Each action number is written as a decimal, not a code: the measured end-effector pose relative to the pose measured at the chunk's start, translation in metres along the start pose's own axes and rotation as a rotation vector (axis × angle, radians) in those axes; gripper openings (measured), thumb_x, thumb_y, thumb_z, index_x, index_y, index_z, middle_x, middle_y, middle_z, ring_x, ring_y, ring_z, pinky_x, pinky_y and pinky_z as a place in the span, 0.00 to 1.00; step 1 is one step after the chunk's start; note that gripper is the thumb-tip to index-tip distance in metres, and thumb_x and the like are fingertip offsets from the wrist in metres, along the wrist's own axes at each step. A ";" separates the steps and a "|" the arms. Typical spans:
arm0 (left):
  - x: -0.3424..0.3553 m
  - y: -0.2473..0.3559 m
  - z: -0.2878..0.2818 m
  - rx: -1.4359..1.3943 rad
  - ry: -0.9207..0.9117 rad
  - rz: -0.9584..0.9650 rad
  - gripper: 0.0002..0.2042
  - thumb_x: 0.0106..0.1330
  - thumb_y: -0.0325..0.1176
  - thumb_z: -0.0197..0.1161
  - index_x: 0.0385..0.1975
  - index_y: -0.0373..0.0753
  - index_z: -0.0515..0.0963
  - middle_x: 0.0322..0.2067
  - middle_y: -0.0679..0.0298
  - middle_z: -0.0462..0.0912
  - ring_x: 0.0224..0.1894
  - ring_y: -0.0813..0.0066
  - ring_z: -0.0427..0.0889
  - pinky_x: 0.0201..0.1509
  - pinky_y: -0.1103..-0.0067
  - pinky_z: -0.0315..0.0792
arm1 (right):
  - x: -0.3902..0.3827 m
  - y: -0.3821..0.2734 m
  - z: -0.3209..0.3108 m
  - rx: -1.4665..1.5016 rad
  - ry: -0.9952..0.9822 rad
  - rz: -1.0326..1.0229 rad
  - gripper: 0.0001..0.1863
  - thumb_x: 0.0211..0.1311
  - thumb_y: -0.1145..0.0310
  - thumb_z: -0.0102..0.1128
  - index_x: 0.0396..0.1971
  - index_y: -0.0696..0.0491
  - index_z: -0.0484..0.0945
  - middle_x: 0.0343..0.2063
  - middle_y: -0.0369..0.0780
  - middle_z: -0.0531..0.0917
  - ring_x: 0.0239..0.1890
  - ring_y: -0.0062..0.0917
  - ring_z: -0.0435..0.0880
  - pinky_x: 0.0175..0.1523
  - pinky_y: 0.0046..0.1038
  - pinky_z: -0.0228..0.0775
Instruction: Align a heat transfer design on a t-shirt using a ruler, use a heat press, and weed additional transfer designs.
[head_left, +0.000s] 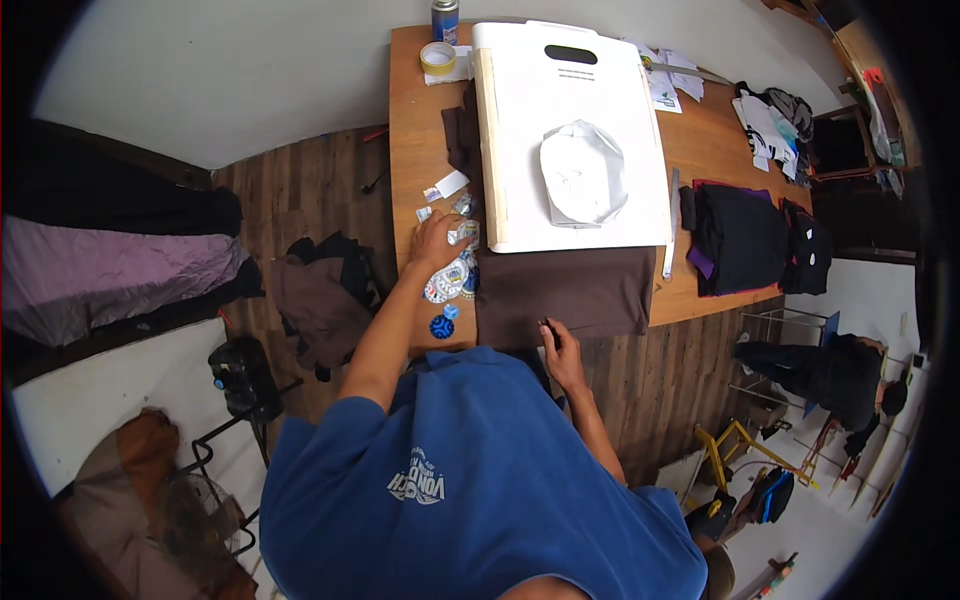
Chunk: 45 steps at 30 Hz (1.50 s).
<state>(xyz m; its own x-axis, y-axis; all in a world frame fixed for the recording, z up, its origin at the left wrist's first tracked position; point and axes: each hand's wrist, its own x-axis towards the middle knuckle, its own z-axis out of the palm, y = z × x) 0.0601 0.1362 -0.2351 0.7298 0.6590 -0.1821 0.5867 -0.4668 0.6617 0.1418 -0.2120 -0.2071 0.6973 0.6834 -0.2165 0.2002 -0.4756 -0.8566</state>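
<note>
My left hand (438, 240) rests over a pile of round white and blue patches (450, 283) at the left of the wooden table (420, 140), its bent fingers apart and touching a patch. A blue round patch (441, 326) lies below the pile, and small pale labels (452, 183) above it. My right hand (560, 345) is closed on a small dark object (547, 326) at the near edge of a folded brown fabric (565, 285). A white board (570, 90) lies over that fabric, with a crumpled white round piece (583, 170) on it.
A spray can (445, 20) and tape roll (438, 58) stand at the back. Folded dark garments (735, 240) and a metal ruler (671, 230) lie right. Brown cloth (320, 300) is heaped left of the table. Another person (840, 380) is at the far right.
</note>
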 end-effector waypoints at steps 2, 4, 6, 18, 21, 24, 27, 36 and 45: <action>0.002 0.006 0.002 0.048 -0.027 0.004 0.21 0.56 0.41 0.76 0.50 0.47 0.83 0.46 0.57 0.78 0.55 0.54 0.77 0.60 0.61 0.68 | -0.001 -0.006 0.000 0.019 -0.007 0.033 0.15 0.77 0.65 0.57 0.51 0.62 0.79 0.40 0.43 0.87 0.43 0.21 0.82 0.52 0.25 0.73; 0.004 0.001 0.010 0.056 -0.016 0.009 0.20 0.55 0.39 0.76 0.49 0.47 0.83 0.45 0.57 0.78 0.55 0.55 0.77 0.60 0.62 0.67 | -0.001 -0.004 0.001 0.041 -0.012 0.062 0.15 0.76 0.65 0.57 0.51 0.62 0.79 0.40 0.43 0.87 0.43 0.22 0.83 0.52 0.25 0.73; 0.004 -0.008 0.016 0.017 0.001 0.014 0.18 0.53 0.35 0.77 0.45 0.47 0.82 0.44 0.61 0.78 0.57 0.55 0.75 0.62 0.61 0.64 | -0.002 0.003 0.002 0.027 0.008 0.031 0.15 0.76 0.65 0.57 0.52 0.62 0.79 0.40 0.44 0.87 0.44 0.22 0.83 0.52 0.26 0.73; -0.007 -0.035 -0.017 -0.972 0.059 -0.075 0.19 0.62 0.23 0.74 0.48 0.35 0.71 0.36 0.64 0.81 0.40 0.79 0.82 0.42 0.83 0.77 | 0.004 0.004 0.013 0.041 0.024 0.018 0.15 0.76 0.64 0.57 0.53 0.60 0.79 0.41 0.40 0.87 0.45 0.21 0.82 0.52 0.25 0.73; -0.026 0.008 -0.049 -1.163 0.044 -0.090 0.20 0.65 0.22 0.71 0.54 0.34 0.70 0.41 0.62 0.82 0.44 0.76 0.84 0.48 0.81 0.79 | 0.015 0.012 0.027 0.204 0.114 -0.054 0.15 0.77 0.64 0.57 0.54 0.57 0.78 0.40 0.34 0.84 0.40 0.16 0.78 0.46 0.22 0.71; -0.045 0.046 -0.072 -1.245 0.054 -0.078 0.23 0.67 0.21 0.68 0.59 0.29 0.68 0.50 0.56 0.83 0.49 0.74 0.84 0.56 0.78 0.80 | 0.034 -0.033 0.032 0.434 0.130 0.059 0.16 0.76 0.63 0.58 0.52 0.59 0.79 0.41 0.37 0.84 0.45 0.18 0.79 0.55 0.24 0.71; -0.055 0.065 -0.073 -1.310 0.000 -0.049 0.19 0.67 0.21 0.68 0.55 0.30 0.72 0.49 0.57 0.83 0.51 0.76 0.83 0.56 0.80 0.78 | 0.062 -0.097 0.028 0.529 0.120 0.026 0.12 0.74 0.66 0.60 0.50 0.57 0.80 0.32 0.29 0.78 0.35 0.11 0.72 0.43 0.17 0.68; -0.061 0.122 -0.063 -1.222 -0.050 0.069 0.15 0.67 0.21 0.68 0.52 0.30 0.74 0.46 0.59 0.85 0.47 0.78 0.84 0.54 0.82 0.78 | 0.113 -0.159 0.014 0.580 -0.009 -0.173 0.08 0.69 0.69 0.66 0.43 0.57 0.81 0.21 0.22 0.67 0.23 0.04 0.58 0.27 0.14 0.50; -0.065 0.161 -0.038 -1.260 0.109 -0.013 0.14 0.68 0.22 0.68 0.50 0.27 0.76 0.45 0.58 0.86 0.47 0.78 0.84 0.54 0.82 0.78 | 0.110 -0.146 -0.001 0.672 0.051 -0.126 0.06 0.68 0.69 0.69 0.34 0.52 0.79 0.20 0.21 0.67 0.22 0.03 0.59 0.27 0.14 0.48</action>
<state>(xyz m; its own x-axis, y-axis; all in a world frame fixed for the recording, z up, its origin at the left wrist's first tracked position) 0.0940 0.0405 -0.0894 0.6586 0.7323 -0.1732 -0.1906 0.3851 0.9030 0.1903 -0.0676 -0.1053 0.7318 0.6758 -0.0882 -0.1773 0.0637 -0.9821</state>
